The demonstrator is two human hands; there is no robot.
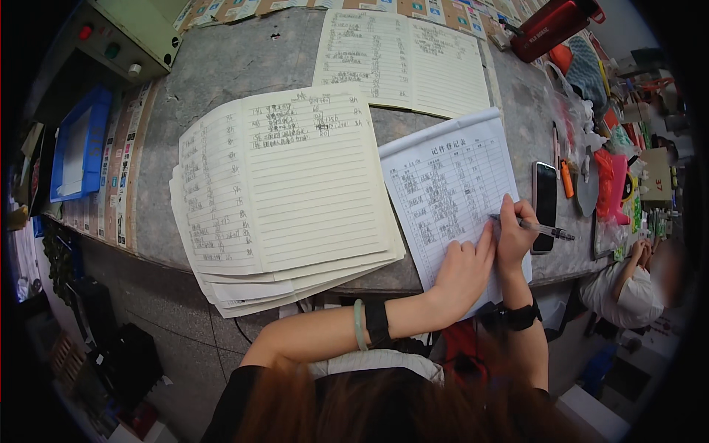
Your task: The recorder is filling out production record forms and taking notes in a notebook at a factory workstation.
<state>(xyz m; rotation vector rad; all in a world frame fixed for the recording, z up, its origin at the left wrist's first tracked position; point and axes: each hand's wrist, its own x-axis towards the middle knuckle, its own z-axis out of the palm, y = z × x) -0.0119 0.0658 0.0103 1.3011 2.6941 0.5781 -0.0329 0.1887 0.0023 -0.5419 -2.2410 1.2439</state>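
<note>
Our right hand (pixel 512 238) pinches a clear-barrelled pen (pixel 546 229); our left hand (pixel 463 272) rests, fingers extended, on the tabular form (pixel 442 176).

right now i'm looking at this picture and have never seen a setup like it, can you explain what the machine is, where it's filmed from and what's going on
There's no robot here: these are a person's own bare hands. The single picture comes from a wide fisheye camera worn on the head, looking down, so straight edges bend near the rim. Its left is the person's left.

The right hand holds a clear-barrelled pen, its tip at a printed table form partly filled with handwriting. The left hand rests flat on that form.

On the worn grey tabletop, an open lined notebook lies left of the form; a second open notebook lies beyond. A smartphone is at the right.
</note>
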